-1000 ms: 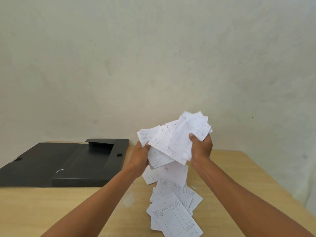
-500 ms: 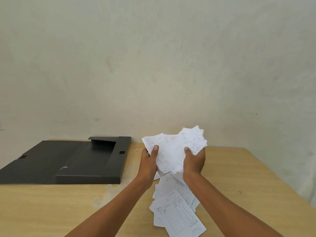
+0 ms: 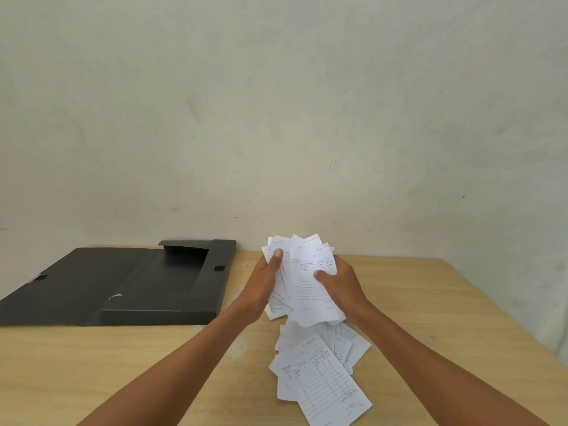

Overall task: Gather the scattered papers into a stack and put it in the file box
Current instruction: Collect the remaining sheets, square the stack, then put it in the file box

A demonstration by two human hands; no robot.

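Note:
A bunch of white printed papers (image 3: 307,281) stands upright between both hands just above the wooden table (image 3: 445,318). My left hand (image 3: 266,284) grips its left edge with the thumb on the front. My right hand (image 3: 341,282) grips its right edge, thumb also on the front. Below the bunch, several loose papers (image 3: 319,373) lie overlapping on the table near its front edge. The black file box (image 3: 166,287) lies open to the left, its tray next to my left hand and its lid (image 3: 70,281) flat further left.
A plain pale wall (image 3: 276,118) rises directly behind the table. The table's right edge runs diagonally at the far right. Bare wood shows in front of the box and to the right of the papers.
Both hands have brought the held bunch down from higher up to just above the table, and squeezed it from a fanned spread into a narrower upright bundle.

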